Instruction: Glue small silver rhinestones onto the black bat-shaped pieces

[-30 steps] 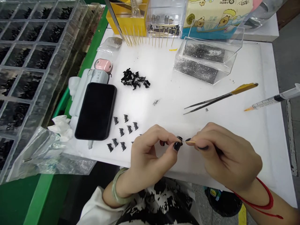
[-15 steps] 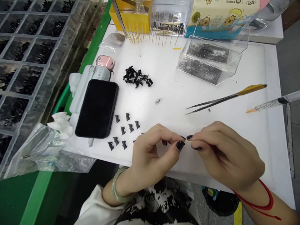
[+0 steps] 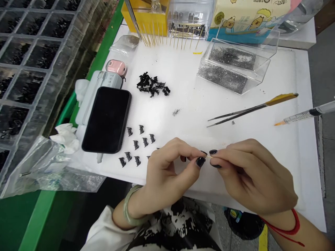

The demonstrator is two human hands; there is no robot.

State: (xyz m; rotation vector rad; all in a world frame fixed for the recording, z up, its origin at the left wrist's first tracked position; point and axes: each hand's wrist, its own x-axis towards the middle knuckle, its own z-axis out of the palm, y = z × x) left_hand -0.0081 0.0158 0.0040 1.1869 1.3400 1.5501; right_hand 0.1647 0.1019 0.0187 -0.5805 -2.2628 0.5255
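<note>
My left hand (image 3: 171, 176) is closed, thumb and forefinger pinched together; what sits between the tips is hidden. Facing it, my right hand (image 3: 258, 174) pinches a thin pale wooden stick (image 3: 209, 157), like a toothpick, whose short visible length reaches my left fingertips. Left of my hands, small black bat-shaped pieces (image 3: 137, 160) lie spaced out in rows on the white board. Beyond them is a heap of similar black pieces (image 3: 149, 83). A small scatter of tiny shiny beads (image 3: 176, 112) lies in the middle. Tweezers (image 3: 240, 113) with a yellow grip rest farther right.
A syringe (image 3: 300, 116) with an orange tip lies at the right. Clear trays (image 3: 259, 75) of tiny beads stand behind the tweezers. A black phone (image 3: 107, 120) and a pink case (image 3: 116, 67) are at left, near a compartment box (image 3: 24, 40). Upright sticks (image 3: 178, 42) line the back.
My right hand has shifted slightly, and less of the stick shows between the fingertips. My left hand keeps its pinch. The whole view has moved a little.
</note>
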